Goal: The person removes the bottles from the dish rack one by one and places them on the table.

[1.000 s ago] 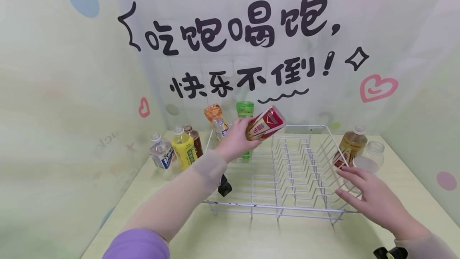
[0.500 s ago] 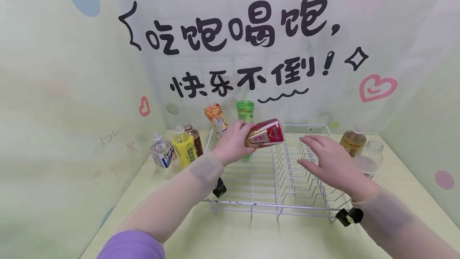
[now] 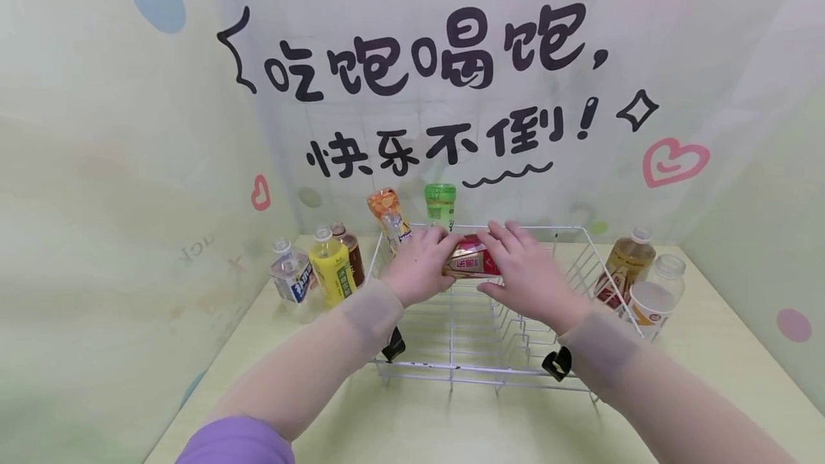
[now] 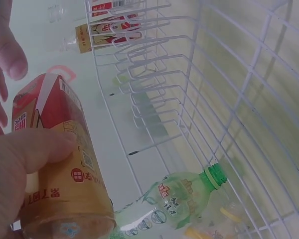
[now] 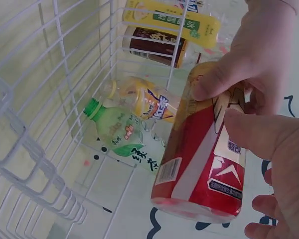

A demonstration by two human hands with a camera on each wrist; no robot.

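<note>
A red and gold drink bottle (image 3: 473, 258) lies sideways above the white wire rack (image 3: 451, 371). My left hand (image 3: 419, 263) grips its gold part, with the thumb across the label in the left wrist view. At the red end, my right hand (image 3: 525, 271) has its fingers spread around the bottle; in the left wrist view its thumb (image 4: 17, 67) looks slightly apart from it. Inside the rack, behind my left hand, a green bottle (image 3: 440, 203) and an orange-labelled bottle (image 3: 389, 213) stand base up, the orange one leaning.
Left of the rack stand a yellow bottle (image 3: 331, 267), a brown bottle (image 3: 350, 249) and a clear blue-labelled bottle (image 3: 291, 274). On the right are another red and gold bottle (image 3: 624, 267) and a clear jar (image 3: 657, 296). A printed wall (image 3: 515, 163) rises behind.
My right hand has moved left from the rack's right side to the bottle's red end. The bottle has turned from tilted up to nearly level, staying in my left hand.
</note>
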